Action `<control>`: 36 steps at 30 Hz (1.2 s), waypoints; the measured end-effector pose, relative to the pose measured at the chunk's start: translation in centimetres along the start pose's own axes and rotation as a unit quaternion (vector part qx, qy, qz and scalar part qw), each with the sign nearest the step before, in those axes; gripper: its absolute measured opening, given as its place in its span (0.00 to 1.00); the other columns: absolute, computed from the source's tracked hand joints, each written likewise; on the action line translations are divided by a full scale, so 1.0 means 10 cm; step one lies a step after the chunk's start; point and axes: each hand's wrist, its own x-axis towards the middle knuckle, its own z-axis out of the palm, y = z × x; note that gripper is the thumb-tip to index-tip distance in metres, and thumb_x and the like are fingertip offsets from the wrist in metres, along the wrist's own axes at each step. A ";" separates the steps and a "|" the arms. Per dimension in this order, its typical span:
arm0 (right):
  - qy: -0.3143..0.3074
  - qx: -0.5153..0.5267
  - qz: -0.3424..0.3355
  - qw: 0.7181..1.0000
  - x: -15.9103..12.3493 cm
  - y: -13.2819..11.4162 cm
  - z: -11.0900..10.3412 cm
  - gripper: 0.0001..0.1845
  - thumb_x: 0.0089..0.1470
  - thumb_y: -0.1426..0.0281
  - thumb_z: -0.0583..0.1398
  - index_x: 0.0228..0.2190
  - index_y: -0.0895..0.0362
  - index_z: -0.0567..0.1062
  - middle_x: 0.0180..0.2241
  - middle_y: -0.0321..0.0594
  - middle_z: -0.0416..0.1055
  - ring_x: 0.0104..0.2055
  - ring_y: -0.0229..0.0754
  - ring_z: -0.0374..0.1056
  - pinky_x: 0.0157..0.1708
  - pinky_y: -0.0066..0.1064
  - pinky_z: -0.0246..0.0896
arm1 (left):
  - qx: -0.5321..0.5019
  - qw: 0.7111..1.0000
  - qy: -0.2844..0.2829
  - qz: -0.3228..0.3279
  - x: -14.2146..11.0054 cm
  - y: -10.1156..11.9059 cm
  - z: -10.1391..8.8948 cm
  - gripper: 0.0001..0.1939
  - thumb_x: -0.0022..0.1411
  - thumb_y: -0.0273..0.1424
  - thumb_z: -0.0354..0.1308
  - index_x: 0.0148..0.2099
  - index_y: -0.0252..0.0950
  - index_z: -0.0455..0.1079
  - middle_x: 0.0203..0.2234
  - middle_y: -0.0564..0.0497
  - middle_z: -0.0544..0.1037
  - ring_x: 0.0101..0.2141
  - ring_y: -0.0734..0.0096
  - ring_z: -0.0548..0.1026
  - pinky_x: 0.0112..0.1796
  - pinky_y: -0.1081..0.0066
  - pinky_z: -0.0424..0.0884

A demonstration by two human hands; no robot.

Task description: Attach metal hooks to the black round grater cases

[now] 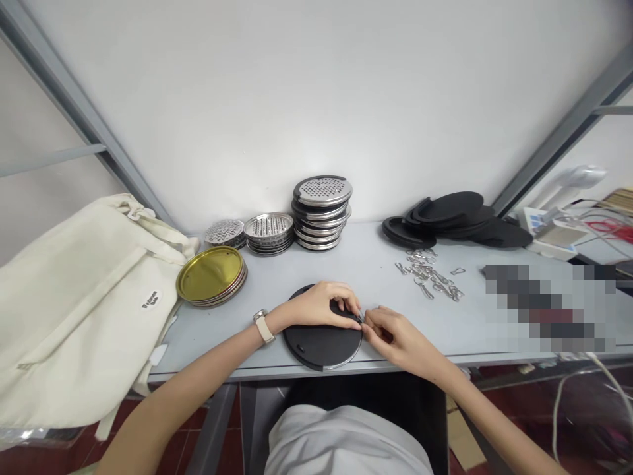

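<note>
head view: round black disc point(329, 344) with part-silver rim point(342, 363), left hand point(329, 305), right hand point(393, 335) in closed grip

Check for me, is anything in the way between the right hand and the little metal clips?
Nothing I can see is in the way. Between the right hand and the metal clips there's just grey tabletop.

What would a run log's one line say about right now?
left hand: on black disc | right hand: at disc's edge | metal clips: loose pile | gold lid: atop stack
</note>
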 end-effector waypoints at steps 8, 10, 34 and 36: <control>-0.008 -0.014 -0.016 1.000 -0.01 0.01 -0.01 0.16 0.64 0.67 0.46 0.25 0.56 0.62 0.23 0.35 0.60 0.27 0.38 0.58 0.30 0.30 0.53 | -0.001 1.000 0.002 -0.001 0.00 0.03 0.00 0.09 0.53 0.31 0.64 0.36 0.32 0.74 0.34 0.47 0.76 0.36 0.72 0.73 0.40 0.74 0.67; -0.006 -0.012 -0.018 1.000 -0.01 0.02 -0.02 0.16 0.64 0.67 0.46 0.25 0.56 0.63 0.23 0.35 0.61 0.27 0.38 0.58 0.31 0.30 0.53 | -0.004 1.000 -0.001 -0.018 0.01 0.05 -0.01 0.12 0.53 0.32 0.64 0.41 0.32 0.74 0.34 0.48 0.76 0.35 0.73 0.72 0.39 0.74 0.68; 0.011 -0.015 0.000 1.000 -0.02 0.03 0.01 0.14 0.62 0.69 0.48 0.25 0.56 0.64 0.23 0.34 0.62 0.26 0.37 0.58 0.28 0.29 0.53 | -0.013 0.999 -0.006 -0.031 0.01 0.04 -0.01 0.15 0.53 0.32 0.64 0.44 0.32 0.73 0.34 0.48 0.77 0.35 0.73 0.73 0.38 0.74 0.67; 0.017 -0.005 0.005 1.000 -0.02 0.02 0.01 0.13 0.62 0.69 0.49 0.25 0.56 0.64 0.23 0.34 0.61 0.25 0.36 0.58 0.27 0.28 0.53 | -0.013 0.999 -0.007 -0.034 0.01 0.03 -0.01 0.15 0.53 0.32 0.65 0.43 0.32 0.73 0.34 0.48 0.77 0.35 0.73 0.73 0.38 0.75 0.67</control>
